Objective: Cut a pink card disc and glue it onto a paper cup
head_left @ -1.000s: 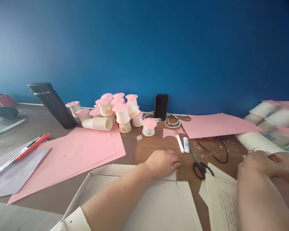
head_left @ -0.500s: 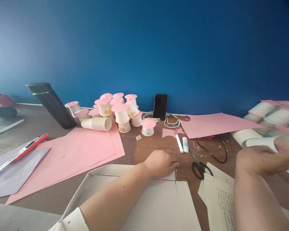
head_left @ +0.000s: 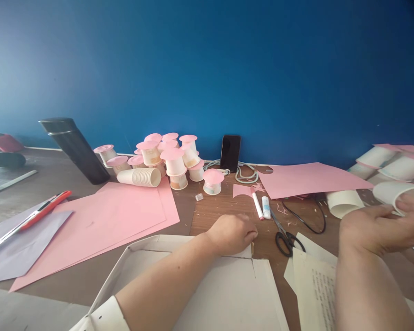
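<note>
Low in the middle, my left hand (head_left: 232, 234) is curled closed above the far edge of a white cardboard sheet (head_left: 234, 289). Its fingertips are hidden, so I cannot tell whether it grips anything. At the right, my right hand (head_left: 386, 225) holds a white paper cup (head_left: 386, 192) tipped on its side, with fingers at the cup's open rim. A second paper cup (head_left: 345, 203) lies on its side just left of that hand. Black-handled scissors (head_left: 285, 241), a glue tube (head_left: 265, 208) and a white marker (head_left: 257, 204) lie between my hands.
Cups with pink paper discs (head_left: 172, 161) are stacked near the wall, beside nested cups (head_left: 140, 177). More stand far right (head_left: 402, 165). Around lie pink sheets (head_left: 106, 216), a utility knife (head_left: 44, 210), a black bottle (head_left: 76, 151), a phone (head_left: 230, 153) and a printed page (head_left: 313, 285).
My right hand has drawn its cup to the right, and a gap now shows between it and the other cup. My left hand has stayed put.
</note>
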`<move>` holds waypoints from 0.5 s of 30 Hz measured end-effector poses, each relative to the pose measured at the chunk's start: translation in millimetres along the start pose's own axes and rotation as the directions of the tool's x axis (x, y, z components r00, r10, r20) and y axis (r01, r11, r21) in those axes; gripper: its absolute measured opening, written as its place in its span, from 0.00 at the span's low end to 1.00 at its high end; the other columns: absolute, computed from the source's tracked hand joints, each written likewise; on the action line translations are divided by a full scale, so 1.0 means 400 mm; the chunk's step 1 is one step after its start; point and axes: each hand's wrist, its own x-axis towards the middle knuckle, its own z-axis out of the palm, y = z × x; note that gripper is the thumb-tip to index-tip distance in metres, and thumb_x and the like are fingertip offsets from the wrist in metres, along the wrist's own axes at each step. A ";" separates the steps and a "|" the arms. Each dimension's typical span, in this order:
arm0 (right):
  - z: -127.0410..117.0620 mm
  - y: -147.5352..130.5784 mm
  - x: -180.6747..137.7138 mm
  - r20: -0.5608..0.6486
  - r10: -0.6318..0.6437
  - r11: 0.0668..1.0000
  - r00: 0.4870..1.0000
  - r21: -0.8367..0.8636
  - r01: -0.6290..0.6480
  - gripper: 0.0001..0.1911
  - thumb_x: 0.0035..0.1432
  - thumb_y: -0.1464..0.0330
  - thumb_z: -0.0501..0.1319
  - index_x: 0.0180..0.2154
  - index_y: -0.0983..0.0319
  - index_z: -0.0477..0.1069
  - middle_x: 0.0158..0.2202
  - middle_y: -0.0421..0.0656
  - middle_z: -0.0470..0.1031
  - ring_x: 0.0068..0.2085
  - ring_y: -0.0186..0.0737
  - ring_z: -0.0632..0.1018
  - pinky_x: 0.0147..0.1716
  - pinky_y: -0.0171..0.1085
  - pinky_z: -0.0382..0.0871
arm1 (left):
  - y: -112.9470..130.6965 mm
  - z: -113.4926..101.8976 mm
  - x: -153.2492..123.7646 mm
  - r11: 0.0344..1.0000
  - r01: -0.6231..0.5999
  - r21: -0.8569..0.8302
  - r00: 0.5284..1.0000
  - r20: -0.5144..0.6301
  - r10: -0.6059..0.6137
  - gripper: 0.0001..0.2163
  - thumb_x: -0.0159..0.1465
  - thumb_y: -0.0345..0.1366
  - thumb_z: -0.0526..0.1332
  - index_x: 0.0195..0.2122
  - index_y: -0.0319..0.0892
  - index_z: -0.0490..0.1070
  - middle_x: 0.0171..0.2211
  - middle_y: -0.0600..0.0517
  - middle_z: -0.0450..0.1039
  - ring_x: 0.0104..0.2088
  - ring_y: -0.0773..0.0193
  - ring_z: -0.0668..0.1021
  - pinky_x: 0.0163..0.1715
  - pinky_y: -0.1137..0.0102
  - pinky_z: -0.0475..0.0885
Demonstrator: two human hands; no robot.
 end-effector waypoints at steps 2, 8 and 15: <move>-0.004 -0.024 0.006 -0.199 0.094 0.996 0.976 0.009 -0.094 0.22 0.54 0.77 0.59 0.52 0.65 0.70 0.55 0.63 0.66 0.59 0.67 0.66 0.50 0.63 0.64 | -0.003 0.003 0.000 1.000 -0.010 0.001 1.000 -0.005 0.010 0.14 0.70 0.37 0.51 0.37 0.45 0.77 0.40 0.51 0.77 0.41 0.61 0.77 0.33 0.70 0.68; -0.001 -0.102 0.010 0.302 0.535 0.525 0.789 0.614 -0.590 0.13 0.46 0.79 0.62 0.36 0.61 0.73 0.27 0.38 0.67 0.24 0.31 0.67 0.22 0.33 0.60 | -0.007 0.012 0.001 0.999 0.002 -0.038 0.991 -0.132 -0.007 0.12 0.69 0.37 0.52 0.38 0.44 0.76 0.38 0.51 0.77 0.41 0.60 0.78 0.36 0.69 0.71; 0.011 -0.205 -0.060 0.829 0.277 0.110 0.486 0.475 -0.873 0.18 0.38 0.71 0.75 0.33 0.62 0.72 0.26 0.33 0.64 0.20 0.21 0.58 0.14 0.23 0.50 | -0.011 0.000 0.002 0.909 0.083 -0.408 0.831 -0.475 -0.289 0.16 0.67 0.39 0.58 0.55 0.46 0.69 0.46 0.48 0.75 0.40 0.60 0.77 0.45 0.62 0.74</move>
